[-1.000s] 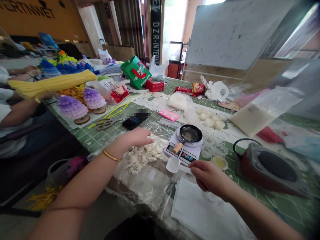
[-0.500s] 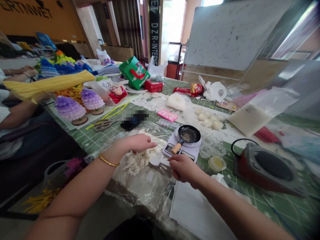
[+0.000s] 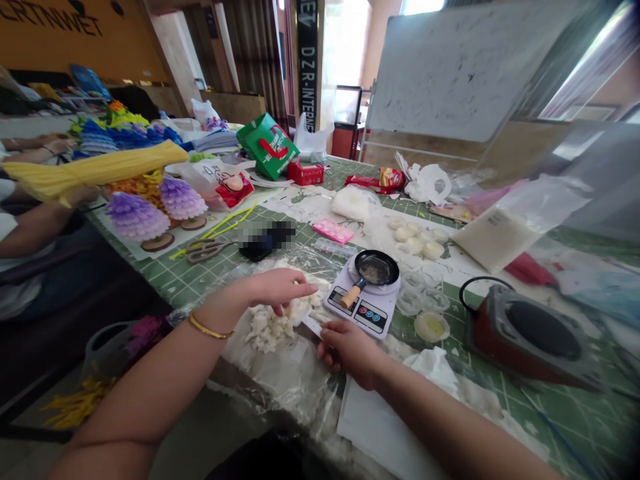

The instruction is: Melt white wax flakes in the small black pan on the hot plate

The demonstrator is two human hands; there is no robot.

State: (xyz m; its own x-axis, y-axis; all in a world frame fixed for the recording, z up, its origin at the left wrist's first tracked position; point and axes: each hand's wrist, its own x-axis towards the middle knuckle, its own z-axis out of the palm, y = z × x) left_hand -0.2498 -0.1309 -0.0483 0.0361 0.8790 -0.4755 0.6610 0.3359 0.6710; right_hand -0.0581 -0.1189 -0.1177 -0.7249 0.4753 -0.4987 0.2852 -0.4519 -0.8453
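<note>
My right hand (image 3: 347,350) grips the handle of a white plastic scoop (image 3: 311,325), fingers wrapped round it. The scoop's bowl reaches into a pile of white crumbly flakes (image 3: 273,328) on a clear plastic sheet (image 3: 293,380). Over the far side of the pile is my left hand (image 3: 283,290), fingers stretched out and apart, fingertips down by the flakes and the scoop's bowl. Just beyond my right hand stands a white kitchen scale (image 3: 340,283). A small black pan (image 3: 385,268) with a wooden handle rests on it, holding a little pale material.
Right of the scale are clear plastic cups (image 3: 420,293) and a red hot plate (image 3: 530,333). A phone (image 3: 260,247), scissors (image 3: 207,249) and a pink mould (image 3: 333,231) lie farther back. Another person's arm (image 3: 37,223) is at the left.
My right hand has drawn slightly nearer and left, taking the scoop with it into the flakes. It uncovers the scale's buttons. My left hand's fingers have spread a little over the pile.
</note>
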